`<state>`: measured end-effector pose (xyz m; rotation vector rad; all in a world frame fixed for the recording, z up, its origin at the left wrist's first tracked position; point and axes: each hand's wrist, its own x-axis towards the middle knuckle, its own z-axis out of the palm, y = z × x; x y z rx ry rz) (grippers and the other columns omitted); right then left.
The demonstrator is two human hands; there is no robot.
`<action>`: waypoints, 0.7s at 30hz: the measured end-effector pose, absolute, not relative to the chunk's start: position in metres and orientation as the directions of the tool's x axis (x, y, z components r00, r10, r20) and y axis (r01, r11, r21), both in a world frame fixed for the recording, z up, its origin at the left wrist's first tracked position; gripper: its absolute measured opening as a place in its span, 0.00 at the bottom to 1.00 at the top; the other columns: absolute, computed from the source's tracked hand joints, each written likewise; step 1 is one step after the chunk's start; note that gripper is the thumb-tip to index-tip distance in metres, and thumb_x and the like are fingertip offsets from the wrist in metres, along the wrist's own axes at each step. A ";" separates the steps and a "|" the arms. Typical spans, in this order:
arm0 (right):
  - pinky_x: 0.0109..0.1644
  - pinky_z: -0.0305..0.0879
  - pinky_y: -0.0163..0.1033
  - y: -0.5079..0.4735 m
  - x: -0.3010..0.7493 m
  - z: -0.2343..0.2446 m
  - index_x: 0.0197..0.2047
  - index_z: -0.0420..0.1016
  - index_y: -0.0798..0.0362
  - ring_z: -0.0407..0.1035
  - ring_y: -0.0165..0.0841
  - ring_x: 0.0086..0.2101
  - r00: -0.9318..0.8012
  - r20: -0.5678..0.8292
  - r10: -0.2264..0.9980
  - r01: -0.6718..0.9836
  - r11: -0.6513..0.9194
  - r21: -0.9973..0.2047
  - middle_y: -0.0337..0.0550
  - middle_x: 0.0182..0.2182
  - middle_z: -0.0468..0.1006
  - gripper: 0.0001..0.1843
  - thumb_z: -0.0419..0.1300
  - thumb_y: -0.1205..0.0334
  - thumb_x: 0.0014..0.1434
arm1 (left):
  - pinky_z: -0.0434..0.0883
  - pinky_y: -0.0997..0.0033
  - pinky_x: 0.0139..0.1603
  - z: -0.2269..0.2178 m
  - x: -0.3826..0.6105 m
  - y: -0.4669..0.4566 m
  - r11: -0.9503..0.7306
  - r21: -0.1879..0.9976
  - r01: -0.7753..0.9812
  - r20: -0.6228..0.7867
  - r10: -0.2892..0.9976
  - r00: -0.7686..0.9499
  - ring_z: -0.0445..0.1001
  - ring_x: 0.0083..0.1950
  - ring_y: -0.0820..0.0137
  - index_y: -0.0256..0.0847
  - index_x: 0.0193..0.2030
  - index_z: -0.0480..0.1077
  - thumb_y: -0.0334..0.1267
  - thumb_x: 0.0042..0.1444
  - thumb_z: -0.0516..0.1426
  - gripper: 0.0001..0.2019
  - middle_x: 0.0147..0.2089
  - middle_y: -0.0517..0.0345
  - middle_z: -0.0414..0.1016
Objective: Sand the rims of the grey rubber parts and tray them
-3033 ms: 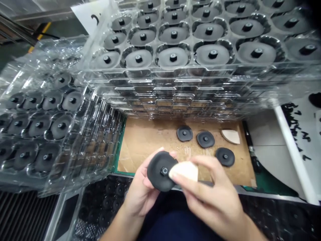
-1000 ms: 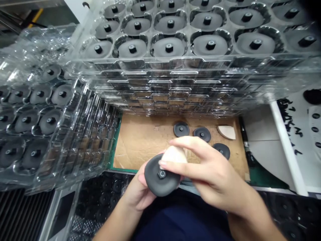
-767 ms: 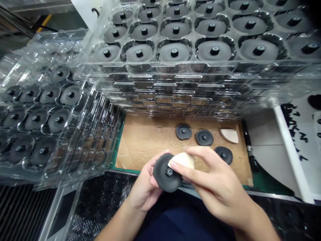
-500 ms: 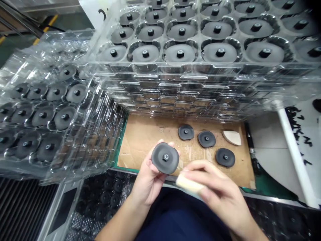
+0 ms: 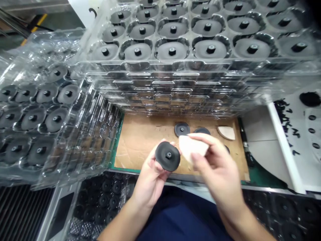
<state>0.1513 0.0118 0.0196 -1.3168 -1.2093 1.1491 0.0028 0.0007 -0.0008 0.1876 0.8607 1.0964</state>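
Observation:
My left hand [image 5: 150, 177] grips a black rounded disc with a small central stem [image 5: 167, 156], its stem side facing up toward me. Just to the right, my right hand [image 5: 218, 167] pinches a cream wedge-shaped pad [image 5: 192, 147] between thumb and fingers. The pad's flat face shows, and its near edge is close to the disc; whether they touch I cannot tell. Beyond my hands, a loose black disc [image 5: 182, 129] lies on the cardboard sheet [image 5: 137, 134]. A second disc [image 5: 202, 131] is partly covered by my right hand, and another is almost hidden behind it.
A tall stack of clear plastic trays [image 5: 173, 77] filled with black discs rises behind the cardboard. More filled trays [image 5: 47, 117] stand at the left. Another cream wedge pad [image 5: 226, 132] lies on the cardboard, beside a black pen-like tool [image 5: 245, 144]. A white panel edge [image 5: 286, 147] stands at right.
My right hand has lifted and turned the cream pad, so its broad face now shows beside the disc. The disc in my left hand has tilted slightly. The view has shifted a little.

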 end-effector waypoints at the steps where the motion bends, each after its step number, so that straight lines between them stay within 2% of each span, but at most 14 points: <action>1: 0.41 0.68 0.35 0.015 0.147 0.028 0.47 0.71 0.50 0.70 0.32 0.40 -0.052 0.085 0.995 0.178 0.093 -0.980 0.43 0.41 0.75 0.13 0.56 0.67 0.59 | 0.74 0.74 0.45 -0.001 0.003 0.000 0.493 0.530 -0.690 -0.529 0.828 0.185 0.76 0.47 0.65 0.44 0.50 0.72 0.41 0.41 0.67 0.27 0.50 0.52 0.77; 2: 0.43 0.67 0.35 0.017 0.143 0.035 0.47 0.71 0.51 0.70 0.32 0.40 -0.187 0.123 0.975 0.242 0.167 -0.956 0.43 0.40 0.76 0.13 0.54 0.70 0.59 | 0.74 0.76 0.43 -0.002 0.003 0.000 0.508 0.533 -0.677 -0.547 0.817 0.182 0.76 0.46 0.66 0.44 0.50 0.72 0.39 0.42 0.67 0.25 0.50 0.52 0.77; 4: 0.40 0.67 0.32 0.022 0.138 0.043 0.45 0.72 0.52 0.71 0.29 0.36 -0.429 0.064 0.901 0.305 0.211 -0.929 0.40 0.36 0.76 0.13 0.52 0.72 0.60 | 0.73 0.78 0.41 -0.003 0.002 0.000 0.517 0.550 -0.656 -0.582 0.801 0.144 0.77 0.44 0.69 0.44 0.50 0.71 0.34 0.44 0.66 0.23 0.50 0.53 0.77; 5: 0.39 0.67 0.31 0.024 0.136 0.045 0.43 0.73 0.52 0.70 0.28 0.35 -0.484 0.022 0.875 0.330 0.206 -0.921 0.39 0.34 0.76 0.12 0.52 0.73 0.60 | 0.73 0.79 0.40 -0.003 0.002 0.000 0.509 0.560 -0.653 -0.587 0.800 0.120 0.77 0.44 0.70 0.44 0.50 0.71 0.32 0.45 0.65 0.23 0.49 0.54 0.77; 7: 0.41 0.67 0.32 0.025 0.134 0.044 0.43 0.73 0.54 0.70 0.29 0.35 -0.440 0.049 0.897 0.363 0.228 -0.904 0.41 0.35 0.76 0.11 0.52 0.73 0.60 | 0.73 0.79 0.39 -0.003 0.002 0.001 0.497 0.567 -0.657 -0.582 0.806 0.107 0.77 0.42 0.70 0.43 0.47 0.73 0.33 0.44 0.66 0.20 0.44 0.56 0.79; 10: 0.43 0.68 0.36 0.022 0.134 0.043 0.46 0.71 0.57 0.70 0.31 0.37 -0.258 0.222 0.940 0.336 0.302 -0.892 0.45 0.36 0.76 0.13 0.50 0.71 0.61 | 0.73 0.77 0.41 0.001 0.003 0.002 0.517 0.543 -0.661 -0.563 0.808 0.170 0.77 0.41 0.70 0.45 0.43 0.75 0.37 0.41 0.67 0.18 0.39 0.59 0.79; 11: 0.42 0.68 0.34 0.021 0.136 0.045 0.47 0.71 0.57 0.70 0.30 0.36 -0.279 0.210 0.937 0.307 0.294 -0.905 0.44 0.36 0.76 0.13 0.50 0.71 0.61 | 0.73 0.76 0.43 0.002 0.003 0.003 0.522 0.545 -0.656 -0.558 0.810 0.181 0.77 0.43 0.69 0.45 0.43 0.75 0.37 0.39 0.68 0.20 0.40 0.59 0.79; 13: 0.38 0.67 0.30 0.021 0.140 0.049 0.44 0.72 0.53 0.70 0.27 0.33 -0.424 0.094 0.901 0.277 0.228 -0.933 0.39 0.34 0.76 0.12 0.52 0.71 0.61 | 0.72 0.74 0.46 0.006 0.004 0.004 0.523 0.558 -0.645 -0.557 0.811 0.175 0.76 0.46 0.67 0.47 0.44 0.75 0.34 0.36 0.69 0.24 0.45 0.59 0.79; 15: 0.39 0.67 0.29 0.024 0.142 0.052 0.42 0.73 0.52 0.70 0.25 0.33 -0.469 0.029 0.883 0.307 0.193 -0.932 0.37 0.34 0.77 0.10 0.53 0.71 0.61 | 0.72 0.77 0.45 0.008 0.006 0.005 0.521 0.561 -0.643 -0.563 0.810 0.165 0.76 0.44 0.69 0.47 0.44 0.75 0.31 0.35 0.70 0.25 0.44 0.60 0.79; 17: 0.41 0.67 0.32 0.027 0.140 0.053 0.44 0.72 0.54 0.70 0.28 0.36 -0.349 0.131 0.928 0.355 0.261 -0.898 0.41 0.37 0.77 0.11 0.51 0.71 0.62 | 0.72 0.79 0.43 0.009 0.009 0.006 0.526 0.551 -0.648 -0.557 0.810 0.184 0.77 0.40 0.71 0.45 0.41 0.76 0.33 0.36 0.69 0.21 0.40 0.61 0.80; 19: 0.42 0.67 0.35 0.027 0.138 0.053 0.47 0.71 0.59 0.70 0.31 0.37 -0.267 0.263 0.927 0.360 0.349 -0.865 0.46 0.38 0.77 0.13 0.50 0.72 0.61 | 0.72 0.78 0.45 0.009 0.009 0.006 0.523 0.546 -0.655 -0.531 0.820 0.213 0.77 0.41 0.71 0.44 0.40 0.77 0.38 0.36 0.69 0.20 0.38 0.60 0.80; 21: 0.39 0.67 0.33 0.023 0.142 0.053 0.46 0.71 0.58 0.70 0.30 0.34 -0.353 0.241 0.904 0.317 0.359 -0.878 0.45 0.35 0.76 0.12 0.50 0.72 0.61 | 0.72 0.75 0.48 0.010 0.008 0.006 0.519 0.542 -0.661 -0.505 0.830 0.238 0.77 0.44 0.68 0.46 0.42 0.76 0.40 0.33 0.70 0.24 0.42 0.59 0.80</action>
